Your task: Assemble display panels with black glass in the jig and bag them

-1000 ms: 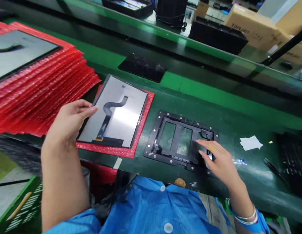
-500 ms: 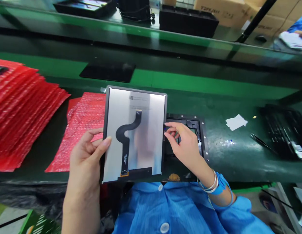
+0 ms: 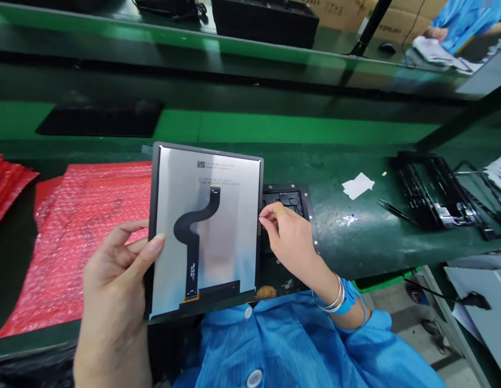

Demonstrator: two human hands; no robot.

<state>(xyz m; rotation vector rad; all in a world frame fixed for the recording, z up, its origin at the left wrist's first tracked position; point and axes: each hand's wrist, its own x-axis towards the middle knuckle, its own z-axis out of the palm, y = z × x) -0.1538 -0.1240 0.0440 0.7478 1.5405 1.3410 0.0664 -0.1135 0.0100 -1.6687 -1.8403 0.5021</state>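
A tablet display panel (image 3: 230,231) is held up, tilted, with its silvery back toward me. A black flex cable (image 3: 193,253) curves down that back. My left hand (image 3: 117,275) grips the panel's left edge, thumb on the back and fingers behind. At the right edge, my right hand (image 3: 289,234) is closed in a pinch, its fingertips at the rim. Whether they hold the rim or something small there, I cannot tell. Behind the panel and right hand lies a black tablet frame (image 3: 309,207) on the green bench, partly hidden.
Red bubble-wrap bags (image 3: 81,226) lie at left. White paper pieces (image 3: 358,186), tweezers (image 3: 396,211) and black frames (image 3: 430,188) are on the right. A dark flat panel (image 3: 101,119) lies at the back, under a shelf (image 3: 186,46). Another person's blue sleeve (image 3: 464,24) shows top right.
My view has turned rightward, so the bench things sit further left in the picture. The right fingertips, slightly apart before, have come together at the panel's right edge. The left hand keeps its grip.
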